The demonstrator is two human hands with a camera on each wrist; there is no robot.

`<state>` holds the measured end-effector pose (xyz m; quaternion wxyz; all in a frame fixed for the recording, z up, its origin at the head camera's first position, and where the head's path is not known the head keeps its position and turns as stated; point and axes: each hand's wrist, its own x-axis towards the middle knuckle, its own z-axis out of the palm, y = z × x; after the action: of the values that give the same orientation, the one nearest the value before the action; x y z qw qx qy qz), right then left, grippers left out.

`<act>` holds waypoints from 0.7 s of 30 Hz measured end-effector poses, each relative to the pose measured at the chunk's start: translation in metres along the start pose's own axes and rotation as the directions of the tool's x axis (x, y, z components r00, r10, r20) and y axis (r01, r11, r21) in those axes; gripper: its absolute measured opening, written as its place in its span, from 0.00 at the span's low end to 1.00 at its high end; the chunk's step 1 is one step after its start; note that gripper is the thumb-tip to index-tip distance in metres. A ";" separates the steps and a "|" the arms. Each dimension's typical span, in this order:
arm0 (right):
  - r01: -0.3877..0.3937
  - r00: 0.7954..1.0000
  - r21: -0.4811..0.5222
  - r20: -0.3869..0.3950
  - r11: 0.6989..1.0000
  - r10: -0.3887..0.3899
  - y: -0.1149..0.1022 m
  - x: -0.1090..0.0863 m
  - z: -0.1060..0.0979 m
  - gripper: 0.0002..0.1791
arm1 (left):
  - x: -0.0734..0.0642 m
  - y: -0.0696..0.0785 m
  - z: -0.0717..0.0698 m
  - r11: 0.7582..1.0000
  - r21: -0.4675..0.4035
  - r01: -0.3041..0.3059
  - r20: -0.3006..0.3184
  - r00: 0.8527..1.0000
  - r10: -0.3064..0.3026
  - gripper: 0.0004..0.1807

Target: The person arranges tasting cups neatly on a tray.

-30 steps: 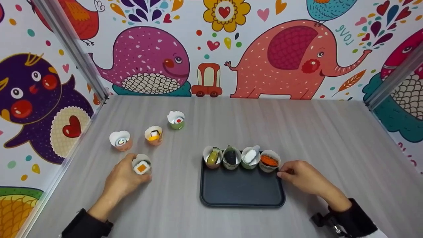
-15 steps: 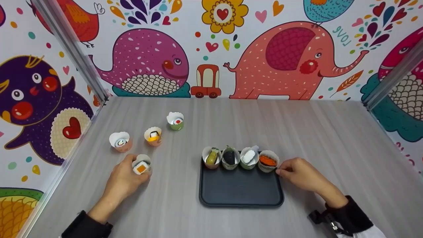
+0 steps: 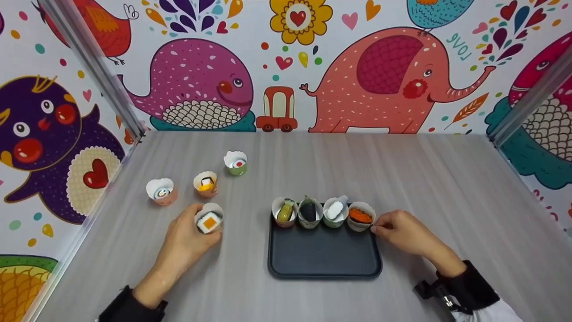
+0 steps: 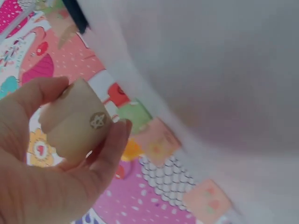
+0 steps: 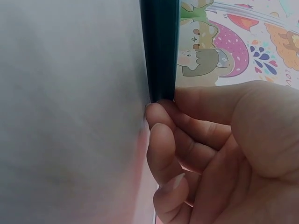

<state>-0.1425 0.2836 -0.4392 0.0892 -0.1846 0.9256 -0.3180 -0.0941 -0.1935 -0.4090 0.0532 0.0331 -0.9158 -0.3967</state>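
On a grey wood-grain table (image 3: 304, 163), a dark tray (image 3: 325, 257) lies toward the right, with four filled paper cups (image 3: 309, 225) in a row along its far edge; behind rises a white back wall (image 3: 292, 67) printed with a purple whale (image 3: 201, 76) and a coral elephant (image 3: 384, 76); metal posts (image 3: 89, 67) stand at the corners, and a side wall (image 3: 27, 210) on the left carries more cartoon figures; at the table's left, three more cups stand apart from one another, two orange (image 3: 166, 199) and one green (image 3: 237, 170); the left hand (image 3: 187, 241) grips a pale cup (image 3: 212, 207) between curled fingers and thumb, with a white piece (image 3: 209, 222) with an orange centre inside, well short of the tray; the right hand (image 3: 404, 235) pinches the tray's right edge near its far corner, thumb against bent fingers; compared with half a second ago, the left hand and its cup have shifted right, toward the tray, and slightly farther from the person; the right hand keeps its pinch, and the tray's row and the three other cups stay as they were.
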 end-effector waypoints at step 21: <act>0.008 1.000 0.009 0.001 1.000 -0.008 0.003 0.001 0.001 0.09 | -0.010 0.057 0.062 0.958 -0.193 -0.214 0.077 0.970 0.232 0.35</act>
<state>-0.1443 0.2846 -0.4416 0.0892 -0.1879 0.9235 -0.3224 -0.0928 -0.1086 -0.4103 0.0552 -0.0953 -0.8749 -0.4716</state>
